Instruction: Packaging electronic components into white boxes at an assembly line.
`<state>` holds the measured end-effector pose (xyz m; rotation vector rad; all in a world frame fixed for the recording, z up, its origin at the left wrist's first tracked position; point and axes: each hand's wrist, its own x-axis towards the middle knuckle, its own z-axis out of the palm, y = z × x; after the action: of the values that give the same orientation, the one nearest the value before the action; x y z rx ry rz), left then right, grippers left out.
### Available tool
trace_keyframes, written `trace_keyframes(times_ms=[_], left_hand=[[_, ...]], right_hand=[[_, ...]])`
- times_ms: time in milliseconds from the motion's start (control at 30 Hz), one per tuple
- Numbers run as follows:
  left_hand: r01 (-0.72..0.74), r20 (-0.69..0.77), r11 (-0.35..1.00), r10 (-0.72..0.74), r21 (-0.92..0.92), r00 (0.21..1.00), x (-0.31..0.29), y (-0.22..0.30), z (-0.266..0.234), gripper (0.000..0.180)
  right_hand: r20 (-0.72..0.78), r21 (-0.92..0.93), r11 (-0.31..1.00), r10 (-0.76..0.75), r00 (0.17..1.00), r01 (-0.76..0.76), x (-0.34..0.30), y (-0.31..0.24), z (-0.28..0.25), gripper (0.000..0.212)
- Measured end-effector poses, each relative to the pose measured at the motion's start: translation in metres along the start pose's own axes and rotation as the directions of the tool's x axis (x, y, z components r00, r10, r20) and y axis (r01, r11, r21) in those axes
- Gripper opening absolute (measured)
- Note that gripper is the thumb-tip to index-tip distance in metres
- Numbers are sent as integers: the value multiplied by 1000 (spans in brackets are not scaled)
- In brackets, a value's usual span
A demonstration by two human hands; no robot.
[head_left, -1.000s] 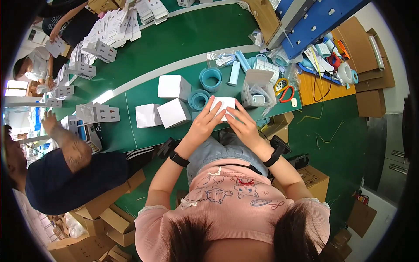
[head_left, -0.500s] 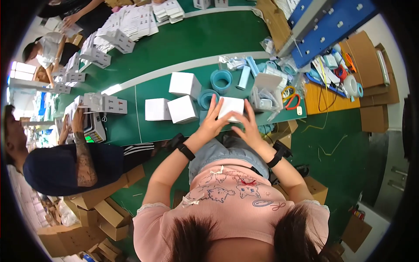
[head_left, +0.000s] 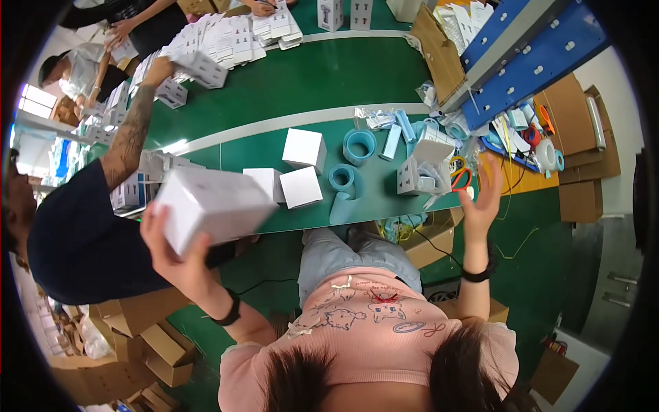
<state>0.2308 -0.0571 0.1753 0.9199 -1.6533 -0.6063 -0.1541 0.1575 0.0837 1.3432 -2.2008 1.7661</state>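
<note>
The left hand (head_left: 180, 264) has its fingers and thumb around one big-looking white box (head_left: 213, 209). The box is blurry and tipped, and it is up in the air by the near edge of the table. The right hand (head_left: 482, 202) holds nothing. Its fingers are spread wide, up in the air on the other side. There are two black bands, one on each wrist.

Three more white boxes (head_left: 304, 149) sit close together on the green table (head_left: 274, 223), so that makes four plain white ones. The held box covers part of one of them, and I cannot tell if the two touch. Next come two blue rolls (head_left: 360, 136), one behind the other. The near roll has a loose end lying flat. Two long light blue pieces (head_left: 390, 142) lie behind them. One small open box (head_left: 407, 176) has clear bags in it. Just beside it are two looped handles, one yellow and one orange (head_left: 461, 180). I cannot tell if they are one tool or two.

Further left, one person in a dark blue top (head_left: 89, 233) reaches one arm to a white box with pictures (head_left: 206, 70).
</note>
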Motion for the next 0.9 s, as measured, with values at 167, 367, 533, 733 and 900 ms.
trace_keyframes(times_ms=[167, 367, 533, 733, 900], left_hand=[[9, -59, 971, 6, 240, 998, 62, -97, 28, 64], [64, 145, 797, -187, 601, 972, 56, -231, 73, 71], [55, 266, 727, -319, 685, 910, 48, -250, 58, 70], [-53, 545, 988, -35, 145, 838, -17, -32, 143, 59], [345, 681, 926, -154, -152, 716, -120, -13, 244, 83]], right_hand=[[248, 94, 969, 199, 948, -228, -12, 73, -2, 97], [450, 166, 797, 463, 763, -581, -30, 110, 37, 103], [370, 216, 779, 492, 788, -588, -28, 87, 46, 94], [495, 142, 862, 364, 789, -486, -39, 86, 73, 94], [260, 153, 927, 296, 919, -342, -54, 70, 87, 88]])
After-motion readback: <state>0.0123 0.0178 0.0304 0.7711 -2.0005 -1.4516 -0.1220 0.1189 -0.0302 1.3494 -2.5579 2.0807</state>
